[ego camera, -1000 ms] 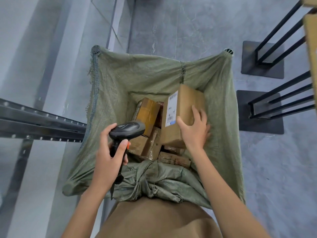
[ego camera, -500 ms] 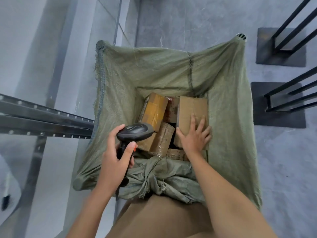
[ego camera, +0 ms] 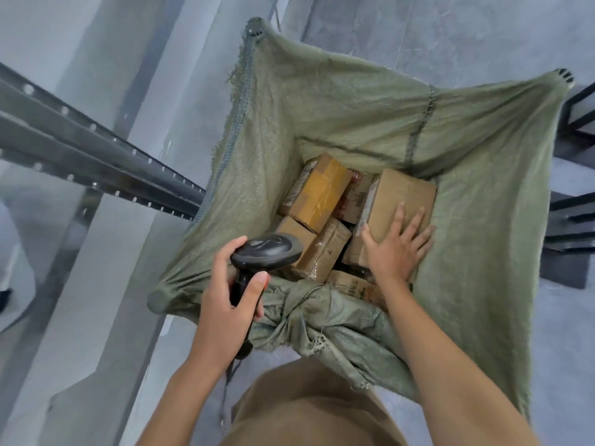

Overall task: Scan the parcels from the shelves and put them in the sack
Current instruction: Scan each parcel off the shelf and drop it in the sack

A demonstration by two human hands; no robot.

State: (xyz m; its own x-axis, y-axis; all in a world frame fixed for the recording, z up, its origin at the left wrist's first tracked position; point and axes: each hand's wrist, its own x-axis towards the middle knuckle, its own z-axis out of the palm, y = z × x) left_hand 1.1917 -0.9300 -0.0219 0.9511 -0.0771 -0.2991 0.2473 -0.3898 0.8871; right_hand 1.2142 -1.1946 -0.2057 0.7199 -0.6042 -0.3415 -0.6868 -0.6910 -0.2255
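Note:
A green woven sack [ego camera: 360,101] stands open below me, with several cardboard parcels inside. My right hand [ego camera: 396,249] lies flat with spread fingers on a plain brown parcel [ego camera: 397,201] at the sack's right side. Left of it lies a parcel wrapped in yellow tape [ego camera: 320,193], and a smaller brown one [ego camera: 323,251] sits below that. My left hand [ego camera: 230,305] grips the handle of a black barcode scanner [ego camera: 265,252] over the sack's near left edge.
A grey metal shelf beam [ego camera: 93,149] runs across the left. Black metal rack feet and bars [ego camera: 571,226] stand at the right edge. The sack's near rim is bunched up [ego camera: 322,313] in front of my body. The floor is grey tile [ego camera: 450,30].
My right hand has lowered the brown parcel from above the pile into the sack, and its fingers now lie flat on top. My left hand has kept its grip on the scanner.

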